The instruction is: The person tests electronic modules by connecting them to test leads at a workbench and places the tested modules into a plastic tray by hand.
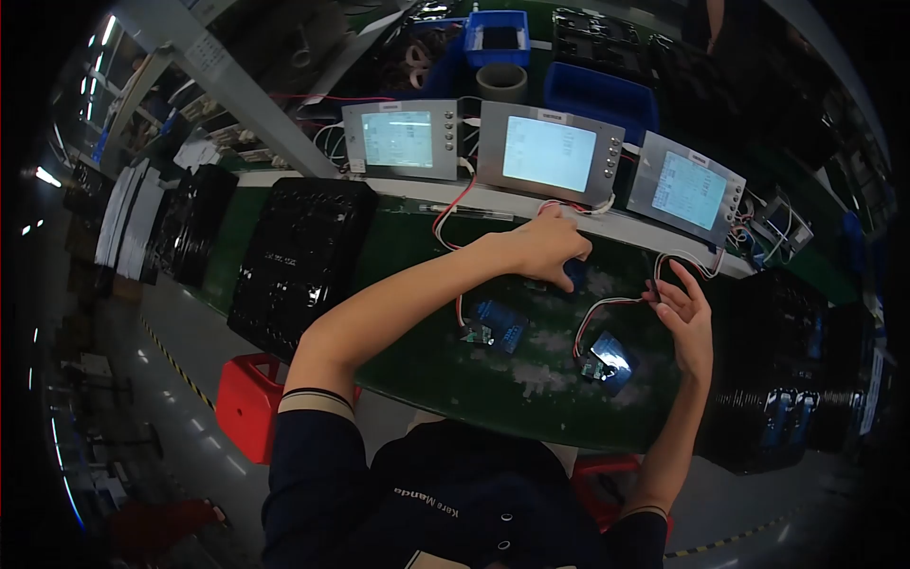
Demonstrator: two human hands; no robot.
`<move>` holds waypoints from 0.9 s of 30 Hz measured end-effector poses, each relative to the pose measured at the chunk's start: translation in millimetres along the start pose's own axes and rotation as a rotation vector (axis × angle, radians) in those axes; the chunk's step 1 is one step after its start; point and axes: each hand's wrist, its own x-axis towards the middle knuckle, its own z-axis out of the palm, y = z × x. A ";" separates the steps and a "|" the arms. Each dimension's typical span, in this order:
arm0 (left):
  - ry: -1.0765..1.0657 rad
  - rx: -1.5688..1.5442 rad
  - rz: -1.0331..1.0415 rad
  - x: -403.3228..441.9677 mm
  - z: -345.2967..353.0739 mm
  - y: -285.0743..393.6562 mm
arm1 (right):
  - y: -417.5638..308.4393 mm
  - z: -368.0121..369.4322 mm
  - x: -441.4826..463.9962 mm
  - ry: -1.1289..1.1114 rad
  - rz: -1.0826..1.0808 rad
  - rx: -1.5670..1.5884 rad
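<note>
My left hand reaches over the bench in front of the middle display, fingers curled down round a small dark blue panel, partly hidden under it. My right hand is half closed round a thin wire cable, fingertips close together. That cable runs to a small circuit board with a shiny panel, lying on the mat. Further left lies another blue panel with a green circuit board on red and white wires. Neither of these two panels is touched by a hand.
Three lit displays, left, middle and right, stand along the back ledge. Black trays are stacked at left and black trays at right. Blue bins stand behind; a red stool is below left.
</note>
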 end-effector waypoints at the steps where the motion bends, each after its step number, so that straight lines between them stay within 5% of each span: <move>1: 0.032 -0.142 0.003 -4.7 -7.2 -0.8 | 0.9 -0.8 -0.2 0.004 -0.010 0.004; 2: 0.038 -0.138 -0.017 -13.9 -14.2 -2.7 | -0.3 -0.7 -0.5 -0.017 -0.010 0.007; 4: 0.291 -0.620 -0.144 -45.4 -33.4 -4.3 | -4.7 -0.5 -2.1 -0.012 0.006 0.052; 5: 0.499 -0.581 -0.074 -67.2 -38.7 -10.3 | -5.2 -0.9 -2.3 -0.016 0.006 0.053; 7: 0.568 -0.859 -0.391 -126.8 -68.8 -12.7 | -5.3 -1.5 -2.6 -0.034 0.000 0.073; 8: 0.517 -0.730 -0.443 -163.1 -79.6 -33.0 | -5.0 -1.6 -2.9 -0.039 -0.008 0.089; 11: 0.887 -0.752 -0.887 -243.0 -92.9 -51.9 | -3.4 -0.7 -2.0 -0.067 0.001 0.101; 17: 0.769 -0.654 -1.244 -321.3 -57.7 -118.0 | -2.7 16.1 4.0 -0.099 0.033 0.096; 22: 0.772 -0.735 -1.190 -314.5 -50.6 -120.9 | -7.2 24.6 5.8 -0.097 0.017 0.070; 25: 0.985 -0.281 -1.060 -297.4 -54.0 -101.8 | -10.2 29.7 10.1 -0.105 0.026 0.028; 27: 1.064 -0.378 -0.921 -266.2 -52.9 -71.4 | -16.0 48.4 9.7 -0.137 -0.113 -0.115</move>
